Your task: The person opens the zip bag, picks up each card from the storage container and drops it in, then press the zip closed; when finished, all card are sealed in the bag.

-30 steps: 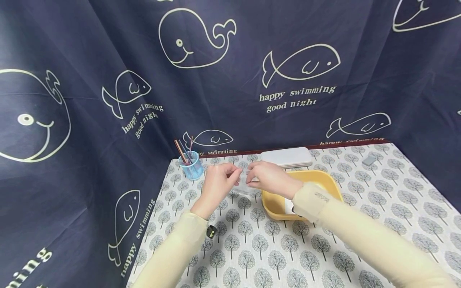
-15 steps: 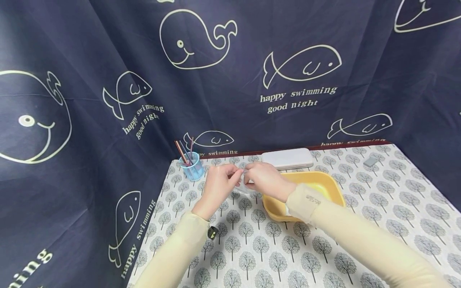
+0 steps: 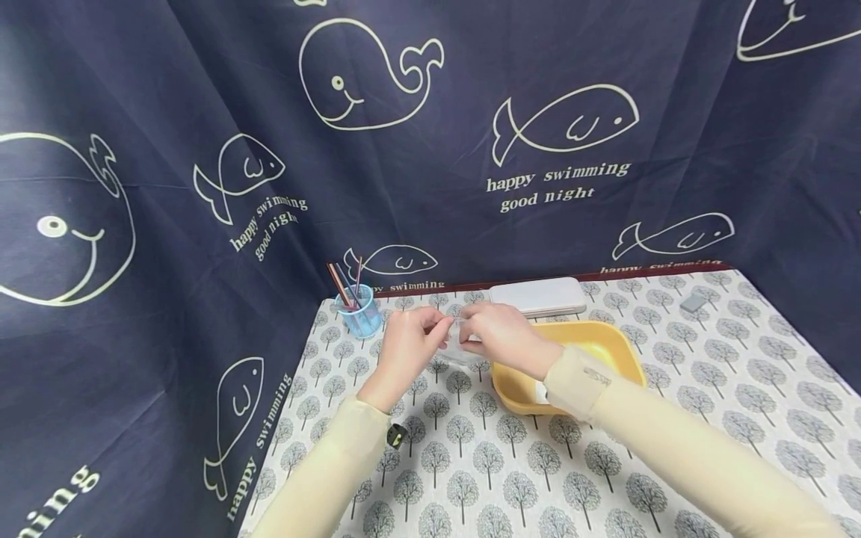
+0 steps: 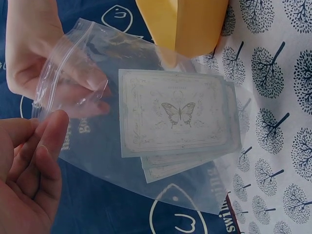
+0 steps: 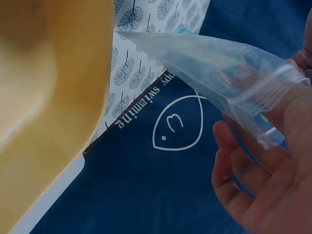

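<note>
A clear zip bag (image 4: 105, 146) hangs between my hands, above the table. Inside it lie several pale cards (image 4: 173, 114), the front one printed with a butterfly. At one end of the zip strip, my left hand (image 3: 412, 340) pinches the bag between thumb and fingers. Facing it, my right hand (image 3: 501, 335) holds the bag's mouth; through the film its fingertips (image 4: 97, 80) show, though whether they are inside or behind the bag I cannot tell. The right wrist view has the zip strip (image 5: 273, 92) crossing that hand's fingers.
Right of the bag stands a yellow basket (image 3: 632, 359) with something white (image 3: 540, 392) in it. Behind is a white case (image 3: 538, 297). A blue mesh cup (image 3: 362, 317) of pencils stands back left, and a small grey block (image 3: 693, 302) lies back right.
My right hand has shifted slightly left towards the left hand, then a little back to the right. The left hand has stayed nearly still, pinching the bag.
</note>
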A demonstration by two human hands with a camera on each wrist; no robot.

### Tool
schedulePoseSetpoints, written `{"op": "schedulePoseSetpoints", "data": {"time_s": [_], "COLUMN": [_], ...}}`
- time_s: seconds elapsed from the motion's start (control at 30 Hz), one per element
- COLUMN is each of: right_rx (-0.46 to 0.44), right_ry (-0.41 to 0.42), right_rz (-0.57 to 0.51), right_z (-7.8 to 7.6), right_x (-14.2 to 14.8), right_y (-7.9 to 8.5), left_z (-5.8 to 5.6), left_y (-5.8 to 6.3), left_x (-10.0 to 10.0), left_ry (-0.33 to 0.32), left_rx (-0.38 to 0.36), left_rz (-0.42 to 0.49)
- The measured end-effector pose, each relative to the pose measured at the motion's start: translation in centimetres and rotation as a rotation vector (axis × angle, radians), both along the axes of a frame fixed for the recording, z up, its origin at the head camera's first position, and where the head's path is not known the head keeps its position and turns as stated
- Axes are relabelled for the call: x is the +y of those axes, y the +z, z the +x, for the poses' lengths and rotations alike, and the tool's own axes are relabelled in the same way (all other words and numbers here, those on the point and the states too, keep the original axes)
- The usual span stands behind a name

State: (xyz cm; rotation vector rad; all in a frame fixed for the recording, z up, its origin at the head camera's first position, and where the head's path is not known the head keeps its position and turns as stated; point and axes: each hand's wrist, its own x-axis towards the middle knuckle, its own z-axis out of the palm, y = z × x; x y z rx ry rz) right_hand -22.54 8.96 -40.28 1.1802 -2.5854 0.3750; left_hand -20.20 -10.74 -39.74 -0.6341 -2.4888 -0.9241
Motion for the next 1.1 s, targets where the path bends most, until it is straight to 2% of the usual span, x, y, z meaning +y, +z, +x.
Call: {"op": "schedulePoseSetpoints", "data": {"time_s": [0.33, 0.67, 0.83, 1.1], "right_rx": [0.066, 0.053, 0.046, -0.080], "right_ry": [0.022, -0.025, -0.063, -0.116], "right_rz": [-0.096, -0.141, -0.139, -0.041], "right_z": [0.8, 1.6, 0.8, -1.3], "right_x": [2.4, 5.9, 7.9, 10.8], "right_y": [0.4, 1.5, 1.2, -1.2], "left_z": [0.0, -0.1, 0.0, 0.1], "left_y": [-0.1, -0.2, -0.2, -0.1], "left_x": [-0.3, -0.8, -0.8, -0.8], "left_ry": [-0.016, 0.003, -0.002, -0.001], "left_rx": [-0.021, 0.030, 0.024, 0.032], "left_rz": [0.033, 0.025, 0.024, 0.023]}}
